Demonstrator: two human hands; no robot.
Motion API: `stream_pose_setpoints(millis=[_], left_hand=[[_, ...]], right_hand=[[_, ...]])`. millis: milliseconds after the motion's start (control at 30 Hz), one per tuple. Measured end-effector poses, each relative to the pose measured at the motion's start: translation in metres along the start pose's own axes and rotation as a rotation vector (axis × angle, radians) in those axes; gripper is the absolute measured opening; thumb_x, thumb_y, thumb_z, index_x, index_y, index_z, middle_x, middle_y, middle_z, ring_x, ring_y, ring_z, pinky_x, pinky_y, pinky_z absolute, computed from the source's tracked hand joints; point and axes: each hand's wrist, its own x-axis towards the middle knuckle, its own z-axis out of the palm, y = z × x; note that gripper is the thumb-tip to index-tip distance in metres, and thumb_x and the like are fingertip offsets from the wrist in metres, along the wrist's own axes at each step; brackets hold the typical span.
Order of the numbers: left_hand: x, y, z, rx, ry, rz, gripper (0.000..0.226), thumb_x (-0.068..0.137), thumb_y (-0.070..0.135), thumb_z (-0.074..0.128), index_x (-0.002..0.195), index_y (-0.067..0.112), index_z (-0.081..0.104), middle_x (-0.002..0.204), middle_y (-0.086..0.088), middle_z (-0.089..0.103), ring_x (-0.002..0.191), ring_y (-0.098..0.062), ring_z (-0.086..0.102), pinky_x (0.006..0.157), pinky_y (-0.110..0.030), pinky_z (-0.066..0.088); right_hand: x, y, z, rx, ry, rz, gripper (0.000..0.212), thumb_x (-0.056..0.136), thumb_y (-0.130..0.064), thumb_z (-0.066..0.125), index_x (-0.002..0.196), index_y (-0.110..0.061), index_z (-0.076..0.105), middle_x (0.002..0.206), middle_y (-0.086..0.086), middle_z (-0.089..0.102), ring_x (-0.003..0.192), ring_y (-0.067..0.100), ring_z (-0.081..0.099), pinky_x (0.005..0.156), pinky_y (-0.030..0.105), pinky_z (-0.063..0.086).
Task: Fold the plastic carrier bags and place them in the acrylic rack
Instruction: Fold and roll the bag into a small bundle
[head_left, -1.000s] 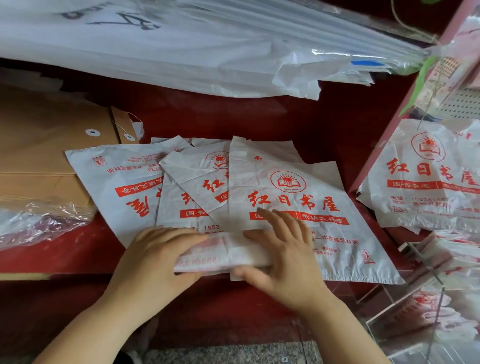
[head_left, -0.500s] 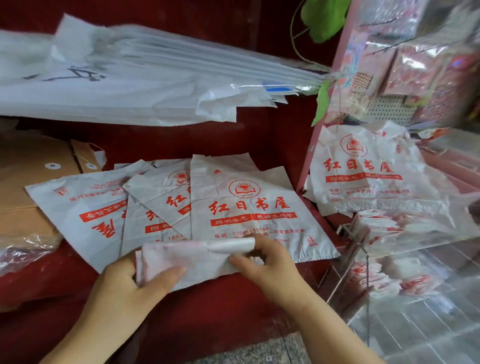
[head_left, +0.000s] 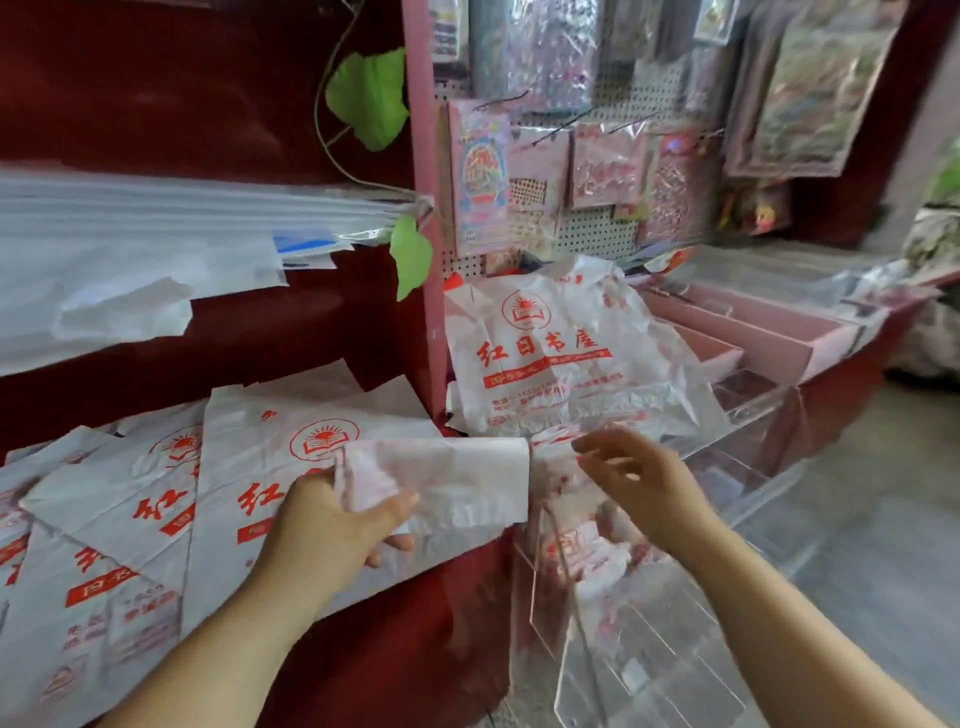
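Folded bag (head_left: 467, 483), grip of left hand (head_left: 322, 530) clamped on it, right hand (head_left: 644, 483) loose and empty; next up, probably slotting it into the acrylic rack (head_left: 613, 654).

Folded bag (head_left: 457, 478) thin crinkled plastic; rack (head_left: 649, 649) clear glossy acrylic.

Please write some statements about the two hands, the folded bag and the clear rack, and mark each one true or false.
The left hand grips the folded bag. True.
The right hand also holds this bag. False: it is open and holds nothing.
The folded bag lies inside the acrylic rack. False: the left hand holds it outside the rack.
Other folded bags lie in the rack. True.
Unfolded bags lie flat on the red counter. True.
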Motion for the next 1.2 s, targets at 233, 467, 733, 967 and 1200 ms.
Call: stream_pose_setpoints(millis=[233, 467, 733, 967, 1200], left_hand=[[0.053, 0.044, 0.053, -0.037, -0.062, 0.072, 0.014, 0.081, 0.011, 0.067, 0.073, 0.015, 0.057, 0.052, 0.001, 0.063, 0.031, -0.001, 0.051, 0.034, -0.012, 0.037], [0.092, 0.055, 0.103, -0.093, -0.087, 0.052, 0.021, 0.081, 0.005, 0.067, 0.066, 0.011, 0.053, 0.055, 0.0, 0.06, 0.036, -0.004, 0.058, 0.036, -0.013, 0.041], [0.107, 0.049, 0.156, -0.048, -0.157, 0.031, 0.009, 0.082, 0.011, 0.066, 0.087, 0.006, 0.06, 0.068, -0.002, 0.063, 0.058, -0.016, 0.062, 0.051, -0.023, 0.046], [0.11, 0.051, 0.165, 0.349, -0.207, 0.264, 0.012, 0.085, 0.014, 0.06, 0.078, 0.019, 0.051, 0.062, 0.004, 0.052, 0.064, -0.017, 0.051, 0.051, -0.02, 0.033], [0.123, 0.074, 0.155, 0.624, -0.377, 0.39, 0.024, 0.08, 0.013, 0.06, 0.059, 0.011, 0.05, 0.065, -0.008, 0.056, 0.07, -0.026, 0.053, 0.058, -0.028, 0.035]], right_hand=[[0.09, 0.052, -0.036, -0.564, -0.02, 0.012, 0.036, 0.092, -0.01, 0.043, 0.117, -0.032, 0.057, 0.135, 0.001, 0.048, 0.124, 0.024, 0.039, 0.105, 0.036, 0.032], [0.095, 0.069, -0.044, -0.787, -0.021, -0.044, 0.03, 0.094, -0.023, 0.04, 0.117, -0.026, 0.059, 0.124, -0.008, 0.057, 0.123, 0.016, 0.034, 0.098, 0.028, 0.015], [0.073, 0.075, -0.058, -0.521, -0.015, -0.131, 0.022, 0.085, -0.006, 0.053, 0.096, -0.011, 0.071, 0.085, -0.012, 0.056, 0.105, 0.018, 0.046, 0.102, 0.035, 0.029], [0.068, 0.078, -0.061, -0.411, -0.032, -0.068, 0.021, 0.084, 0.0, 0.052, 0.093, -0.009, 0.069, 0.077, -0.014, 0.051, 0.084, 0.011, 0.049, 0.07, 0.007, 0.037], [0.076, 0.083, -0.053, -0.238, -0.019, 0.023, 0.026, 0.088, -0.007, 0.05, 0.113, -0.015, 0.054, 0.074, -0.013, 0.055, 0.08, 0.017, 0.057, 0.066, 0.02, 0.043]])
